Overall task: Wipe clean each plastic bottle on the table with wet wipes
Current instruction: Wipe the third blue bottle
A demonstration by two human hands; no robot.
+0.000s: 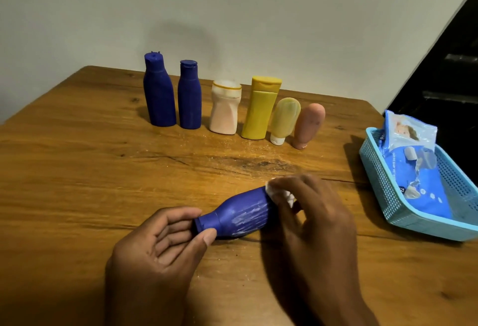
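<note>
A blue plastic bottle [240, 213] lies on its side over the wooden table [77, 160], streaked with white marks. My left hand [165, 243] grips its cap end between thumb and fingers. My right hand [310, 211] covers the bottle's base end and pinches a white wet wipe [280, 192] against it. At the back stand two blue bottles [159, 92] [189, 95], a white-pink bottle [224, 108], a yellow bottle [260, 108], a pale yellow tube [284, 118] and a pink tube [309, 125].
A light blue perforated basket [380, 180] sits at the table's right edge and holds a blue wet wipes pack [411, 170]. A pale wall rises behind the table. A dark opening lies at the upper right.
</note>
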